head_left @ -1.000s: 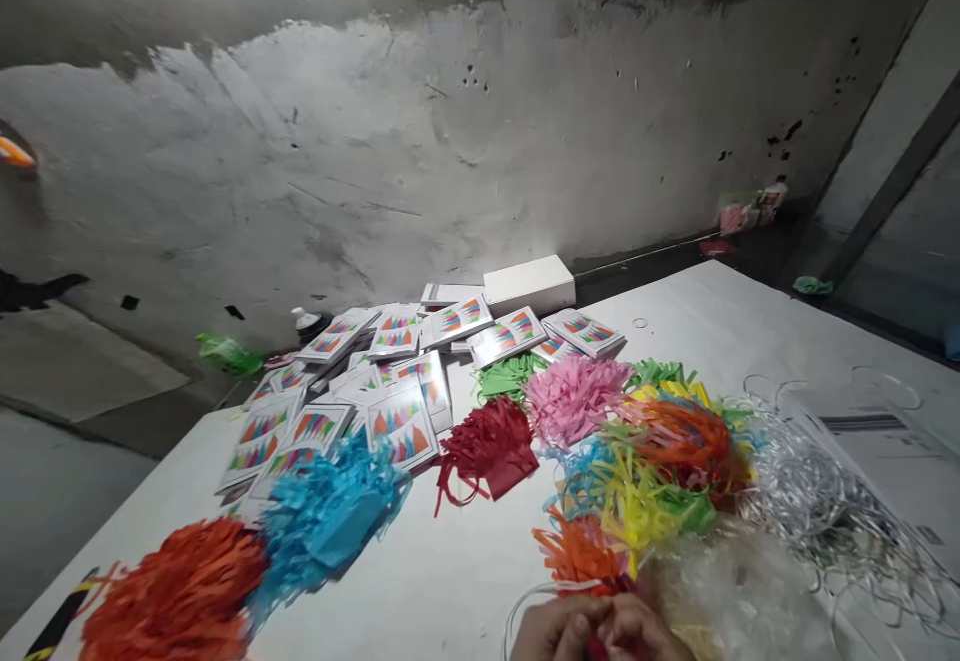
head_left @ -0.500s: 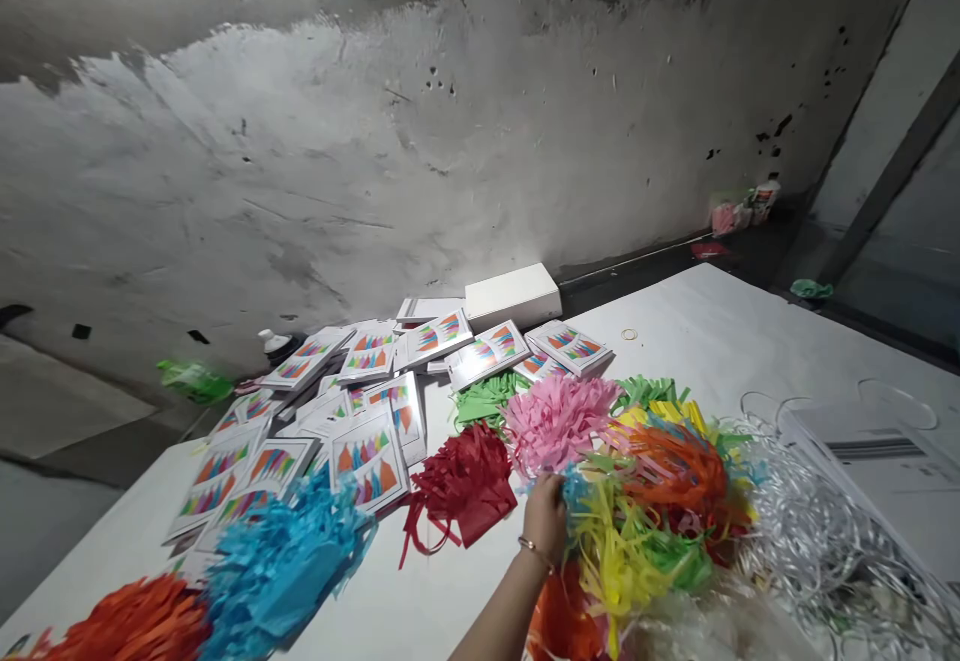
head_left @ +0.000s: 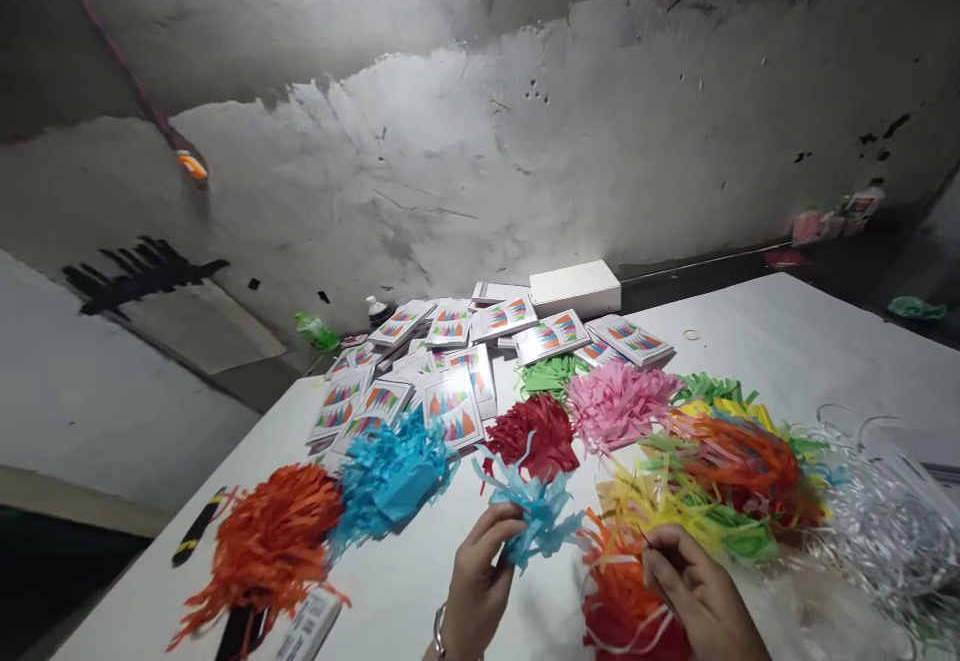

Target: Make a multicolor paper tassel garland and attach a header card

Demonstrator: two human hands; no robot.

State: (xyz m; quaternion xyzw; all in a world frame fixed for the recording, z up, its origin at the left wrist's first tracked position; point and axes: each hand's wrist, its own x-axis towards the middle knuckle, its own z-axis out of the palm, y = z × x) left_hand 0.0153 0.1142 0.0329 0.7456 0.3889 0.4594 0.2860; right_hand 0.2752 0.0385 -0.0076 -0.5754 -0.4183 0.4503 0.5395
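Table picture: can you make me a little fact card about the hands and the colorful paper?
Left hand: holding light blue fringe
Right hand: beside red-orange fringe; grip unclear
Left side: orange bundle, bright blue bundle
Middle: dark red bundle, pink bundle
Back: printed packs, white box
Right side: silver strings

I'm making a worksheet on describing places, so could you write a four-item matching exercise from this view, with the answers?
1. left hand
2. white box
3. pink strips
4. silver strings

A. just right of the dark red strips
B. at the right of the table
C. holding light blue strips
D. near the wall, at the table's far side

Pairs: 1-C, 2-D, 3-A, 4-B
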